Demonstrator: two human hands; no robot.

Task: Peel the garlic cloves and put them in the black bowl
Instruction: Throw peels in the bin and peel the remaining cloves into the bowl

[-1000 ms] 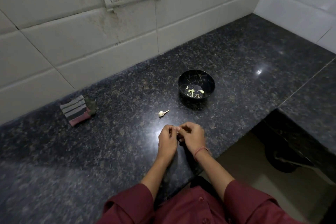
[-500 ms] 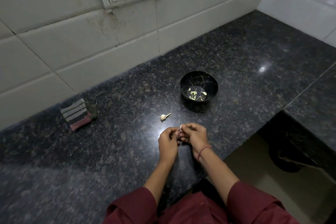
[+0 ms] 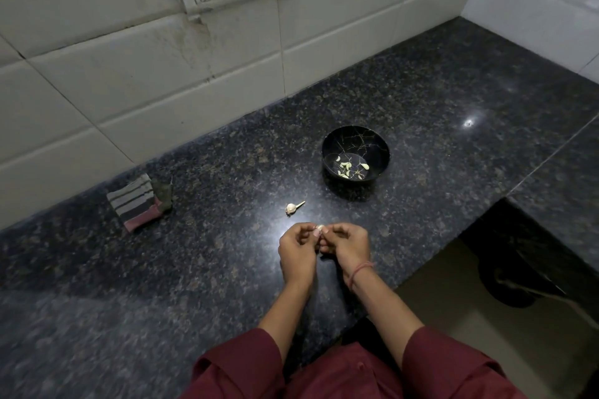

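We hold both hands together low over dark speckled granite table (image 3: 453,90). Left hand (image 3: 296,251) pinches small pale garlic clove (image 3: 319,229); right hand (image 3: 345,244), fingers curled, picks at its skin. A second ago clove sat hidden in fingers. Now pale end shows between fingertips, so we judge peel nearly off. Glossy black bowl with gold veins (image 3: 353,139), well beyond hands, holds same few peeled cloves; this one not yet in. Stemmed garlic remnant (image 3: 291,207) waits between.

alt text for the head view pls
The left hand and right hand pinch a garlic clove over a granite counter. Beyond lie a garlic stem piece and a black bowl holding peeled cloves; a striped cloth lies left.
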